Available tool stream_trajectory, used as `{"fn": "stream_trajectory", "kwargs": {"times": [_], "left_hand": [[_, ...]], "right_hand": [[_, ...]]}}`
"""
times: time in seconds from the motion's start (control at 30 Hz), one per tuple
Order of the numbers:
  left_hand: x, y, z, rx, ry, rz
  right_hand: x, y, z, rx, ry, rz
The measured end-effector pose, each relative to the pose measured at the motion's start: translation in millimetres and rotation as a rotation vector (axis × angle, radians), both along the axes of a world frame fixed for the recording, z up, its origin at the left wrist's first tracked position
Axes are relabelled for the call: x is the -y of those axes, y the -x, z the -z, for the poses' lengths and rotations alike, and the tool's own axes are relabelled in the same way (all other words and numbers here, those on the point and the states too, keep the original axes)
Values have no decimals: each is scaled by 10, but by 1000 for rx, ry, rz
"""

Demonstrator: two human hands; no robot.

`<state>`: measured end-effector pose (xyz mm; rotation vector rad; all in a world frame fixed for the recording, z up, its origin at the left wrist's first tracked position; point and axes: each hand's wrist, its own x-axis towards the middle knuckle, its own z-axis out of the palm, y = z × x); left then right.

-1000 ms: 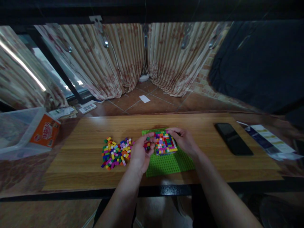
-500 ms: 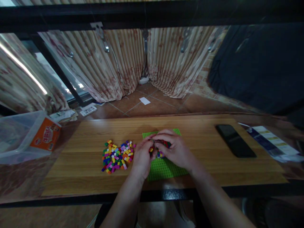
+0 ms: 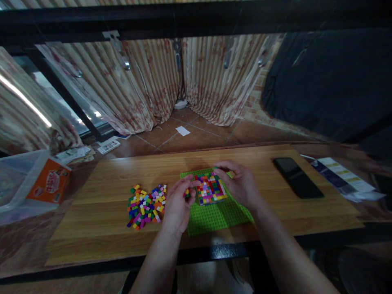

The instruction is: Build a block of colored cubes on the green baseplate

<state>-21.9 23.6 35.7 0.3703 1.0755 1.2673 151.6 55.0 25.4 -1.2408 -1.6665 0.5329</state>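
A green studded baseplate (image 3: pixel 211 222) lies on the table with a multicoloured block of toy bricks (image 3: pixel 210 188) built on its upper part. My left hand (image 3: pixel 179 204) is at the left edge of that block, its fingers curled around a few small loose bricks (image 3: pixel 187 193), among them dark and red ones. Over the block's far right corner, my right hand (image 3: pixel 240 183) pinches what looks like a small green brick (image 3: pixel 216 168) between thumb and forefinger. The fingers partly cover this brick.
A pile of loose coloured bricks (image 3: pixel 145 206) lies left of the baseplate on the wooden table (image 3: pixel 110 175). A black phone (image 3: pixel 297 177) rests at the right. Beyond the left edge stands a clear plastic bin (image 3: pixel 18 179) with an orange label; papers (image 3: pixel 346 177) lie at the right.
My hands have moved apart from their joined position over the block, uncovering it. The right hand has shifted right, the left slightly left. The whole view has shifted a little.
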Motion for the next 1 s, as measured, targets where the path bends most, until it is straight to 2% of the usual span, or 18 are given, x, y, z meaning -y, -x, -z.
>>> {"fn": "stream_trajectory", "kwargs": {"times": [0.13, 0.27, 0.5, 0.67, 1.0], "left_hand": [[-56, 52, 43, 28, 28, -113], [-79, 39, 71, 24, 42, -169], [-71, 20, 20, 69, 54, -114], [-54, 35, 37, 71, 41, -57], [-30, 24, 78, 28, -1, 5]], "right_hand": [[-100, -199, 128, -129, 125, 106], [-156, -235, 255, -239, 227, 48], [-223, -206, 426, -202, 299, -25], [-251, -210, 440, -244, 312, -33], [-274, -186, 339, -378, 449, -83]]}}
